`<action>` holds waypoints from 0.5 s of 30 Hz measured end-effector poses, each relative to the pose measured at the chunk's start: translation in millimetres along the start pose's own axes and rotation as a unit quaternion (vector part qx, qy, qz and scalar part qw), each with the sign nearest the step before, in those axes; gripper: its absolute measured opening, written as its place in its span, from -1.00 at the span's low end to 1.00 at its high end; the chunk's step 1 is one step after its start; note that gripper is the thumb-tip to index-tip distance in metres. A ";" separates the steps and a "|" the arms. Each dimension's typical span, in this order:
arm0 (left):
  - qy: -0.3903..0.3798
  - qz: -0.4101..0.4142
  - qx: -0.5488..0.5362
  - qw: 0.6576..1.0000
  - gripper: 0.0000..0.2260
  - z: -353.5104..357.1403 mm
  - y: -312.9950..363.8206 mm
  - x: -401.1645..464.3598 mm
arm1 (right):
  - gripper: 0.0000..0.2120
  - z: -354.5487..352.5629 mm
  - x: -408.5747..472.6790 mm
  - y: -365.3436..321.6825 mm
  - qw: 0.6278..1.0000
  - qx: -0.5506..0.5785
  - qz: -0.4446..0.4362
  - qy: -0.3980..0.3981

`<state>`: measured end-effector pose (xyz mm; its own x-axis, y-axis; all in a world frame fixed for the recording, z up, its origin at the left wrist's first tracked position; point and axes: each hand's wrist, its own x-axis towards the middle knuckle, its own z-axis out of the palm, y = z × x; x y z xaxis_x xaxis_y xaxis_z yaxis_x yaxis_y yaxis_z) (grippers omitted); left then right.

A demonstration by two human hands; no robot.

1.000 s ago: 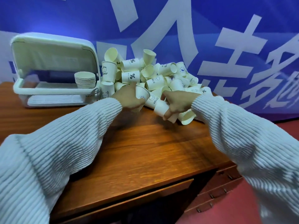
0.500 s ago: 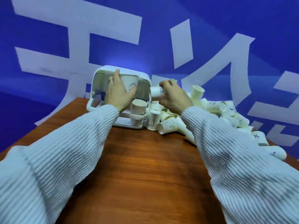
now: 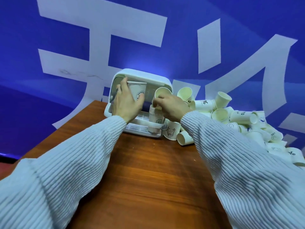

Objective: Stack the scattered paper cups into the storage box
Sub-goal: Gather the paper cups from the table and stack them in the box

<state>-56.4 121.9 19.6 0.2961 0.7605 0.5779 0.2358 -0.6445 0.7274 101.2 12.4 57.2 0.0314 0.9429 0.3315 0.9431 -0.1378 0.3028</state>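
Head view, both arms in ribbed pale sleeves reaching across a wooden bench toward a white storage box with its lid raised, set at the far edge before a blue wall bearing large white characters that were cut off by the frame. The left hand gripped an upright paper cup by its side, thumb and fingers curled round it, in front of the box opening; the print on this cup was partly covered by the fingers and could not be read in full. The right hand held a second, tilted cup, mouth toward the camera, directly above a stack of nested cups standing at the right end of the box; the fingertips hid the lower part of the tilted cup, so whether it already touched the top of the stack could not be told. The base of the stack was screened by the front rail of the box, and the box interior behind the left hand was hidden. To the right of the box lay a pile of loose cups, some upright, most on their sides, running out of frame at the right edge; the right sleeve covered the near part of the pile. Prints on the loose cups were mostly too small to read.
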 end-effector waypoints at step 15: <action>-0.006 0.020 0.011 1.000 -0.30 17.0 8.0 -0.5 | -0.60 5.2 -9.1 8.7 0.984 0.155 0.083 0.006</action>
<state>-38.9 115.0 18.9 0.3160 0.7334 0.6019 0.2444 -0.6759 0.6953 110.8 4.2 52.1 0.1909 0.9114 0.3647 0.9812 -0.1880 -0.0439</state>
